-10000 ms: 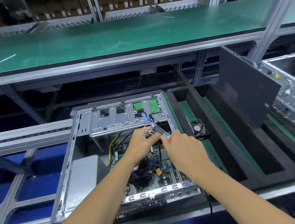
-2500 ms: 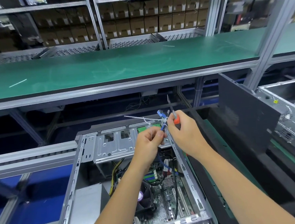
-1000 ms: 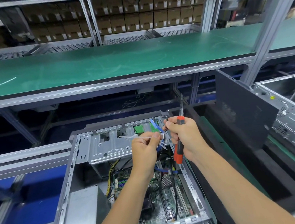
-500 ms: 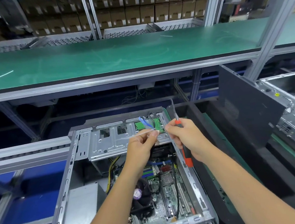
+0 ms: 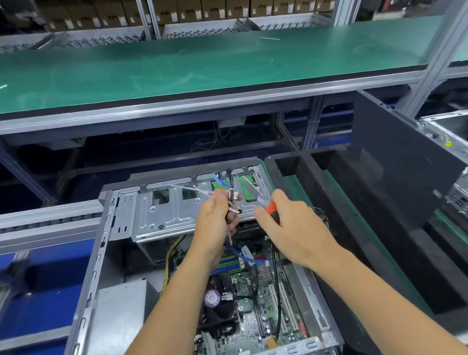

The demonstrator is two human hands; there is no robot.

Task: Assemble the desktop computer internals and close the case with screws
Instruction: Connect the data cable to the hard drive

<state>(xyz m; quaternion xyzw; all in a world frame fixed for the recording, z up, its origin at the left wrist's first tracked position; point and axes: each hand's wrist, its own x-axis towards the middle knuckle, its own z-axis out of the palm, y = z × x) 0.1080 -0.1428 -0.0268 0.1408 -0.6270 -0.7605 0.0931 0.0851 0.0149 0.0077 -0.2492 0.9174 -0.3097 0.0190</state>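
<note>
Green-topped workbench shelf point(image 5: 190, 66) spanning the full width at the far side, on an aluminium frame; stacked brown cartons point(image 5: 213, 2) on racking behind it. Black foam tray point(image 5: 348, 224) with long slots at right, just beside the case. Dark side panel point(image 5: 394, 164) standing tilted in that tray, leaning away to the right. Second bare metal chassis point(image 5: 467, 164) partly in view at the far right edge.

Open desktop computer case point(image 5: 94, 272) lying on its side in the centre, interior facing up. Silver drive cage point(image 5: 168, 213) across the far end of the case. Grey power supply point(image 5: 121, 320) at the near left inside. Motherboard point(image 5: 265, 309) exposed along the floor of the case, with black CPU fan point(image 5: 217, 304) near its middle and yellow wires point(image 5: 171, 252) running under the cage.

Left hand point(image 5: 216, 220) raised over the drive cage, fingers curled round a bundle of thin cables point(image 5: 230, 202), including a blue lead and white strands; exact count not discernible. Right hand point(image 5: 289, 223) just beside it, apart from it, gripping an orange-handled tool point(image 5: 270, 208), its metal tip pointing up and left toward the bundle. Tool type not certain because of blur. Contact between tip and cables cannot be determined.
</note>
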